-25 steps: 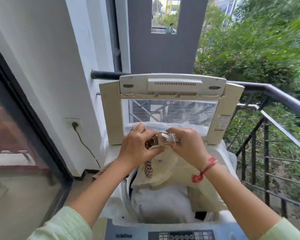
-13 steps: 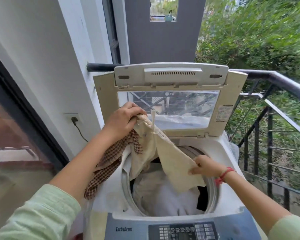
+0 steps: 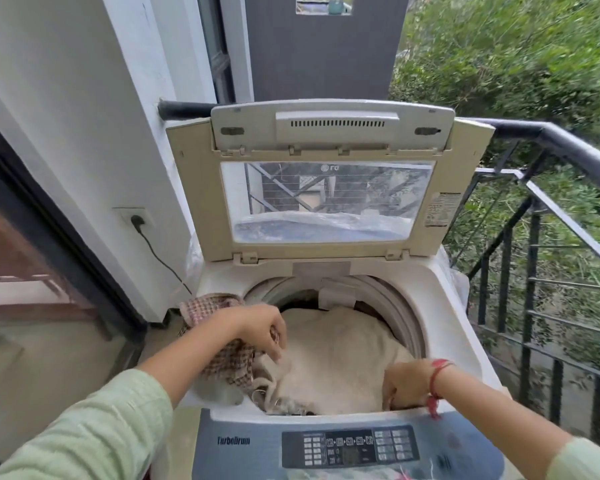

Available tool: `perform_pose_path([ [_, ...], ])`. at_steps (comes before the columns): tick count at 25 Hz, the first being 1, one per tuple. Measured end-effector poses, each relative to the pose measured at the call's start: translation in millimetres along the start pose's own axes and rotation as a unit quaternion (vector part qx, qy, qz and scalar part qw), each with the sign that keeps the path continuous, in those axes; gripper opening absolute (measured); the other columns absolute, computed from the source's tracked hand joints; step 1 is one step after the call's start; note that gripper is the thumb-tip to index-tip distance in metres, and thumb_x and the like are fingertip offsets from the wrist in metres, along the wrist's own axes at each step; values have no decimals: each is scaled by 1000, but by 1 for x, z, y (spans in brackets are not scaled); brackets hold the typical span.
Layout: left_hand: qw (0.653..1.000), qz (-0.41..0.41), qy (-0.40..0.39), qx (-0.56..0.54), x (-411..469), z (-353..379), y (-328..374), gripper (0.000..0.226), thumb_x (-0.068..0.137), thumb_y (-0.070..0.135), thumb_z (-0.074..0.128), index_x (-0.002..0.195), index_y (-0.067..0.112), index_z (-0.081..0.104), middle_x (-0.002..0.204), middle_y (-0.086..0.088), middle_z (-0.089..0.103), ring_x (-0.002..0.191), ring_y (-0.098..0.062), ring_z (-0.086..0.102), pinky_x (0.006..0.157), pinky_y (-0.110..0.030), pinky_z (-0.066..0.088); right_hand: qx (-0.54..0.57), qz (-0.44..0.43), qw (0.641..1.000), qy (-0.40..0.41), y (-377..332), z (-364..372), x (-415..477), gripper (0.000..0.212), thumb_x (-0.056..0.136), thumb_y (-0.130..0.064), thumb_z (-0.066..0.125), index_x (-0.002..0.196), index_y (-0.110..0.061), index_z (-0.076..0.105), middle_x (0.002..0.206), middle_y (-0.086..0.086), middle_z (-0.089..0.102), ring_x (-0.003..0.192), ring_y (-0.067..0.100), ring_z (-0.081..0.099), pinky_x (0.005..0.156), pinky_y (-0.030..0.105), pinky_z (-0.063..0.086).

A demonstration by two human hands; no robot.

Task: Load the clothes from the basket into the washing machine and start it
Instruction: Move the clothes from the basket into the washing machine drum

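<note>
Clothes fill the drum of a top-loading washing machine (image 3: 440, 306) on a narrow balcony. A cream cloth (image 3: 340, 355) lies heaped across the opening, and a checked cloth (image 3: 229, 365) trails over the drum's left rim. The lid (image 3: 194, 188) stands upright at the back, and its clear window shows a crumpled plastic sheet (image 3: 326, 223) behind it.

The person's left hand (image 3: 260, 327) hangs over the spot where the two cloths meet, fingers loosely curled downward. Whether they pinch any fabric cannot be told. The right hand (image 3: 407, 379), with a red thread (image 3: 437, 372) at the wrist, is pushed down against the cream cloth at the drum's front right edge. Its fingers are buried, so its grip cannot be told either.

The control panel (image 3: 350, 445) runs along the near edge, below both forearms. A white wall (image 3: 66, 98) rises to the left, with a socket (image 3: 136, 218) and a dark cable (image 3: 163, 261) running down toward the machine. A dark-framed glass door (image 3: 7, 254) stands nearer left above the grey floor (image 3: 49, 368). A black metal railing (image 3: 568, 143) closes the right side, with green bushes (image 3: 516, 64) beyond it.
</note>
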State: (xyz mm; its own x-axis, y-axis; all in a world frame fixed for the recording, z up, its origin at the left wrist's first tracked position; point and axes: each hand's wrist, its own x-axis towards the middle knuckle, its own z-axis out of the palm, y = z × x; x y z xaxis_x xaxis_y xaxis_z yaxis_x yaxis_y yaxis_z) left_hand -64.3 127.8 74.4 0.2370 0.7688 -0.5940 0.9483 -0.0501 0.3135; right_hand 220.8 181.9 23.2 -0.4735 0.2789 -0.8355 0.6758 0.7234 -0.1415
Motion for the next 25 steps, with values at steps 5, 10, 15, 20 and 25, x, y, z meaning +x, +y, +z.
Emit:
perform_pose_path([
  [5, 937, -1, 291, -191, -20, -56, -9, 13, 82, 35, 68, 92, 27, 71, 90, 16, 62, 84, -1, 56, 70, -19, 41, 176, 17, 980, 96, 11, -29, 62, 66, 87, -40, 59, 145, -33, 29, 146, 10, 39, 124, 30, 49, 86, 27, 51],
  [10, 866, 47, 448, -217, -37, -81, 4, 14, 84, 32, 68, 90, 20, 71, 91, 9, 68, 86, 0, 59, 74, -10, 42, -143, 105, 975, -135, -17, 16, 123, 60, 96, -36, 47, 146, -8, 29, 151, 12, 31, 132, 30, 40, 99, 39, 46],
  [15, 845, 92, 468, -243, -39, -75, 12, 15, 86, 28, 67, 94, 16, 71, 87, 7, 68, 82, 3, 59, 73, -12, 44, 164, 94, 982, 21, 12, 0, 133, 40, 91, -21, 54, 126, -2, 52, 94, 3, 67, 53, 9, 60, 53, 26, 49],
  [20, 820, 157, 471, -285, -36, -92, 37, 23, 85, 36, 64, 103, 24, 65, 95, 11, 66, 91, -2, 61, 83, -24, 49, 472, -125, 806, 334, -5, -80, 66, 75, 71, -25, 81, 136, -25, 43, 131, -11, 49, 117, 7, 51, 100, 29, 44],
  [25, 771, 211, 537, -268, -49, -109, 61, 29, 81, 38, 64, 102, 22, 52, 86, 13, 53, 82, 2, 52, 74, -11, 42, 475, -254, 757, 370, -67, -109, 18, 66, 74, -7, 77, 130, -21, 45, 124, -19, 53, 105, -17, 51, 90, 4, 42],
])
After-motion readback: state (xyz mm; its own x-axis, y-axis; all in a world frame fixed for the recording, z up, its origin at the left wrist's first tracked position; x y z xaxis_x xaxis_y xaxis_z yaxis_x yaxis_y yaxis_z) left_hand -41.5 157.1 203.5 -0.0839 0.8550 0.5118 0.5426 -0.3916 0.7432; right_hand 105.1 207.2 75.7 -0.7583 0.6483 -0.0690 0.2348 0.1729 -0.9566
